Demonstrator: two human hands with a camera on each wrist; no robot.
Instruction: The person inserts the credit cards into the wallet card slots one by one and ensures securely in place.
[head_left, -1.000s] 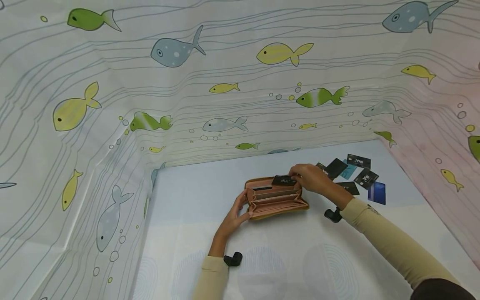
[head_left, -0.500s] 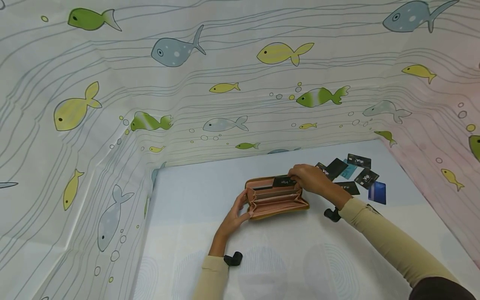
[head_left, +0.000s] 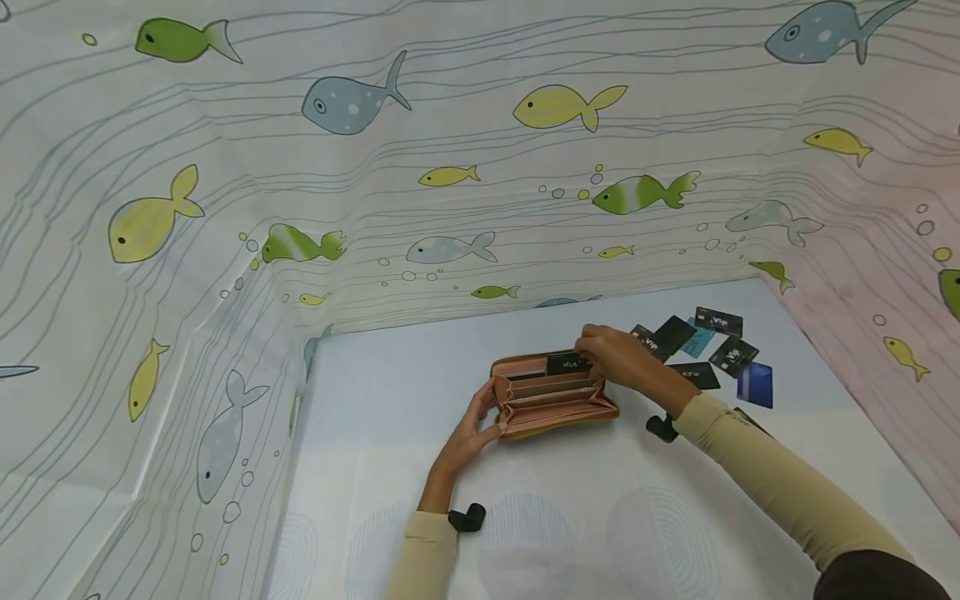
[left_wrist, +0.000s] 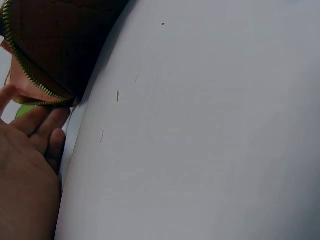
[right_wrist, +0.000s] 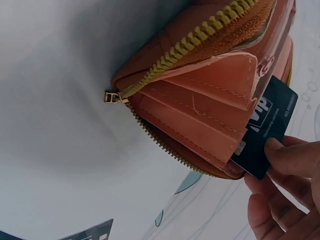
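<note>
The wallet [head_left: 553, 403] lies wide open on the pale table [head_left: 562, 483], its pink pockets showing, between the person's two hands. The left hand [head_left: 468, 431] holds one end between thumb and fingers, though how tightly I can't say from that dim angle. The right hand [head_left: 624, 354] has thumb and fingers clamped on a black card [right_wrist: 271, 121], part of it down in the wallet's back pocket. Loose cards [head_left: 718, 322] lie to the right, some overlapping. A small zip pull [right_wrist: 112, 97] sits at one corner.
</note>
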